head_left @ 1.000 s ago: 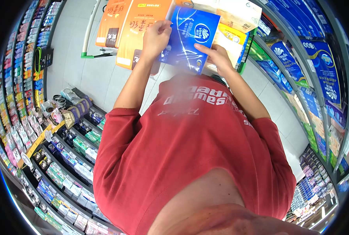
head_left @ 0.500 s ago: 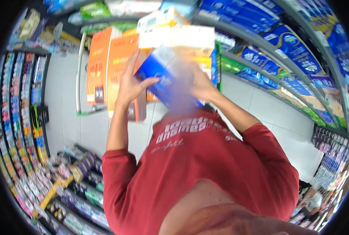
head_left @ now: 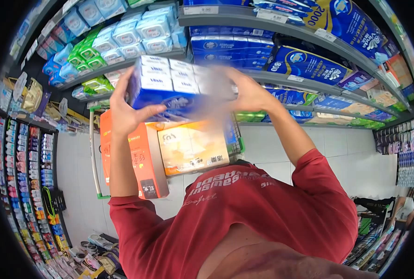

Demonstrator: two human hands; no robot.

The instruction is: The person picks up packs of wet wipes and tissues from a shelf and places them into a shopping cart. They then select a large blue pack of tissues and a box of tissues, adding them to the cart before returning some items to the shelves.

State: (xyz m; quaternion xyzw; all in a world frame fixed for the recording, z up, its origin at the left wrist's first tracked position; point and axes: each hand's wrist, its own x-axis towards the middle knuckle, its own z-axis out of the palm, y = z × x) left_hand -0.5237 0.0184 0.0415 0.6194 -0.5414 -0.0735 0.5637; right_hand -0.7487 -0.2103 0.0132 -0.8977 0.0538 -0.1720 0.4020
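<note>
Both hands grip the ends of a blue-and-white multipack of tissues, held up over a loaded shopping cart. My left hand clasps the left end, its thumb lying along the blue front. At the other end is my right hand, its fingertips partly lost in a grey blur that covers that side of the pack. Below the pack, inside the cart, are orange boxes and a cream-and-yellow tissue pack.
Ahead run shelves stacked with blue tissue packs. Light-blue wipes packs and green packs fill the left shelf. Racks of small goods line the far left. A person is at the far right.
The tissue multipack has been raised away from my body towards the shelves and turned more level, both hands still on it. The view has tilted up, showing more shelf.
</note>
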